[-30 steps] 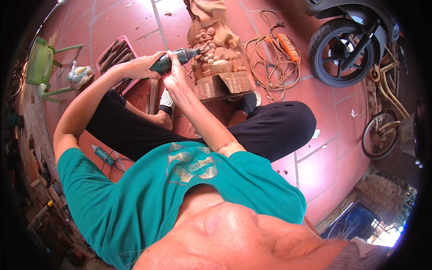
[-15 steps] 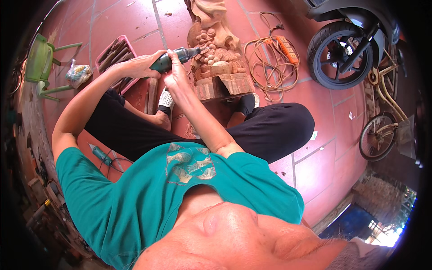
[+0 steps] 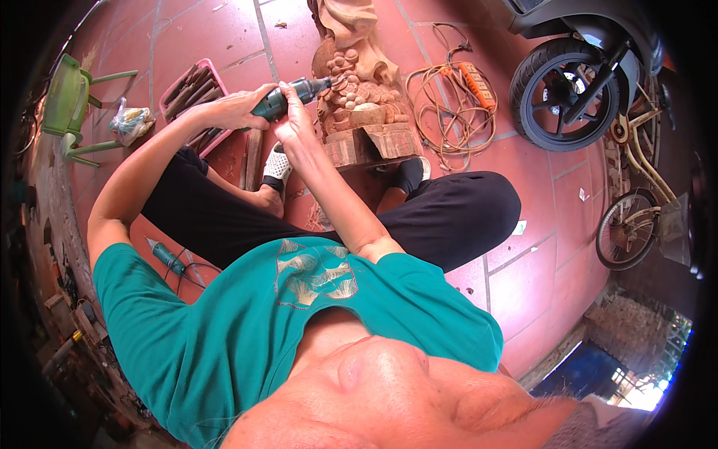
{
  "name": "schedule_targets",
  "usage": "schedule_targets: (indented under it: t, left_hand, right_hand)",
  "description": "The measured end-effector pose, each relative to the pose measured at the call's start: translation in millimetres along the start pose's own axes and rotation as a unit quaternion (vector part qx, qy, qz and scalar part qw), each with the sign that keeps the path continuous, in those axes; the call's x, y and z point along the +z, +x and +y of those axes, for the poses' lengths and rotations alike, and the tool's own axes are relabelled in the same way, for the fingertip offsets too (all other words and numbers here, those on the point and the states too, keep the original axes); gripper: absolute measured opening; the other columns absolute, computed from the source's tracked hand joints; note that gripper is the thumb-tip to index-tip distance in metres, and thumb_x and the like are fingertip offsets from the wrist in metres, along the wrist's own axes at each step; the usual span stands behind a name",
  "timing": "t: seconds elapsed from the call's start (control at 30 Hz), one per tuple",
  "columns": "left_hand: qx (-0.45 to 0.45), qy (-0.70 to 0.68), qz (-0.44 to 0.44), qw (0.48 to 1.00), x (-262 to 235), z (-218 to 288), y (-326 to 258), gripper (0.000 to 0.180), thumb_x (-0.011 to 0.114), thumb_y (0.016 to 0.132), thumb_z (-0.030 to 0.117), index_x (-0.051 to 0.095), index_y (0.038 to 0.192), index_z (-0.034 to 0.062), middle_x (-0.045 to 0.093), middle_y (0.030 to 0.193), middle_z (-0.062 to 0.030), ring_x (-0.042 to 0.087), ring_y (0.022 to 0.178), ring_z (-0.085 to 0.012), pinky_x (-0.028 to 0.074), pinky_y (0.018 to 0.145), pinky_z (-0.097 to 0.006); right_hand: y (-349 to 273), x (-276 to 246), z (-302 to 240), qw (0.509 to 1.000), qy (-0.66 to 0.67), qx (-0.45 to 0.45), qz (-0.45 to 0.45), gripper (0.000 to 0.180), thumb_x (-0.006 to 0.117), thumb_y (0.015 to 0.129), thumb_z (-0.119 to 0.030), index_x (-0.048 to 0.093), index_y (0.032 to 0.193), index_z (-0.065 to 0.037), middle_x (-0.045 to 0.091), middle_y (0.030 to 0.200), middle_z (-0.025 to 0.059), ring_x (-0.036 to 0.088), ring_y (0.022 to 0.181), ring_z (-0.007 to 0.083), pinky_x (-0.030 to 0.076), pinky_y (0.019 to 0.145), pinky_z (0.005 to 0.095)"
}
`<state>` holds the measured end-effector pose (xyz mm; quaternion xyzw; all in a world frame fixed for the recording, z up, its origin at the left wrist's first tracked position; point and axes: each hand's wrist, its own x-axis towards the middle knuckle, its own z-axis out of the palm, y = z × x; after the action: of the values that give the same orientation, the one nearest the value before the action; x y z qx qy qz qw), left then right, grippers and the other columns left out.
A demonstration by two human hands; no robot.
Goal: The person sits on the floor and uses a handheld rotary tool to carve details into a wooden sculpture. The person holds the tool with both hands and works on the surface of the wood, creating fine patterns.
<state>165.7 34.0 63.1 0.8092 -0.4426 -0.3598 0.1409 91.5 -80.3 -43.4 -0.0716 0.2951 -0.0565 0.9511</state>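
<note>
A dark green die grinder lies roughly level between my hands, its narrow end pointing right at a carved wooden statue. My left hand is wrapped round the back of its body. Nearer the front, my right hand grips it with the thumb along the top. The grinder's tip is at the left side of a cluster of round, coin-like carvings; whether it touches the wood I cannot tell. The statue stands on a rough wooden base just beyond my folded legs, with draped folds carved higher up.
A pink basket of carving tools stands left of my hands, near a plastic bag and a green chair. An orange power strip with coiled cord lies right of the statue. Farther right is a motorbike wheel. Another green tool rests by my left thigh.
The grinder's tip has shifted very slightly left along the carvings. Both hands keep the same hold, and the statue stays where it was.
</note>
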Motion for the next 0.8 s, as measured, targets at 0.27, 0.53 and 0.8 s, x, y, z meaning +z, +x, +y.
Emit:
schedule_targets:
  t: [0.27, 0.53, 0.8]
  left_hand:
    - [0.0, 0.001, 0.006, 1.0, -1.3, 2.3, -3.2, 0.083, 0.069, 0.081, 0.028, 0.024, 0.148, 0.0055, 0.061, 0.092, -0.0266, 0.064, 0.085, -0.0395, 0.047, 0.076, -0.046]
    - [0.011, 0.0, -0.003, 1.0, -0.2, -2.6, -1.4, 0.083, 0.071, 0.08, 0.021, 0.026, 0.147, 0.0049, 0.062, 0.096, -0.0281, 0.064, 0.09, -0.0416, 0.047, 0.078, -0.047]
    - [0.002, 0.009, -0.017, 1.0, -3.7, -0.8, -1.5, 0.083, 0.071, 0.079, 0.021, 0.026, 0.147, 0.005, 0.063, 0.101, -0.0292, 0.063, 0.095, -0.0428, 0.047, 0.081, -0.047]
  right_hand:
    - [-6.8, 4.1, 3.0, 1.0, 0.0, -0.028, -0.013, 0.027, 0.079, 0.084, -0.017, 0.062, 0.102, -0.006, 0.067, 0.096, 0.0045, 0.067, 0.088, 0.0186, 0.058, 0.084, 0.0373]
    - [-3.8, 0.1, 7.8, 1.0, 0.014, -0.024, -0.002, 0.029, 0.079, 0.085, -0.017, 0.061, 0.105, -0.006, 0.066, 0.098, 0.0045, 0.065, 0.09, 0.0186, 0.057, 0.086, 0.0384]
    - [-2.5, -3.2, 9.6, 1.0, 0.018, -0.01, 0.004, 0.035, 0.078, 0.085, -0.018, 0.058, 0.112, -0.007, 0.064, 0.103, 0.0045, 0.064, 0.095, 0.0192, 0.057, 0.086, 0.039]
